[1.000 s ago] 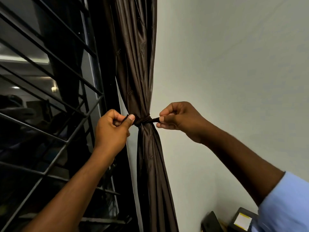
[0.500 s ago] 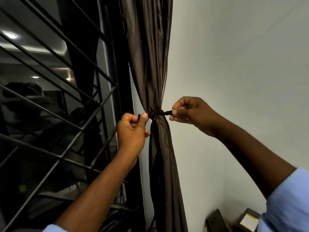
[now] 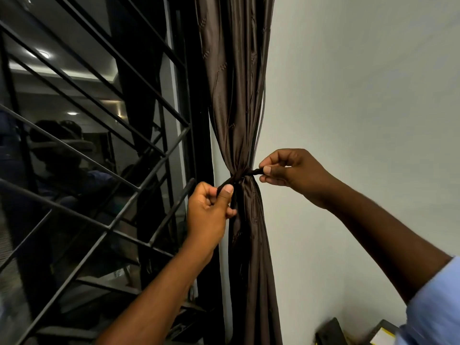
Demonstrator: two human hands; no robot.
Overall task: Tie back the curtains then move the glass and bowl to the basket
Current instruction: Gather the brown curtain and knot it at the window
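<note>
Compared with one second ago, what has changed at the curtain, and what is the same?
The left hand has dropped lower than the right hand, drawing its end of the dark fabric tie down and leftward, so the tie now runs slanted rather than level. Both hands keep pinching the tie ends, and the brown satin curtain stays bunched beside the white wall.

- A home, it seems: a brown curtain hangs against a plain white wall.
- On the left, a barred window reflects ceiling lights.
</note>
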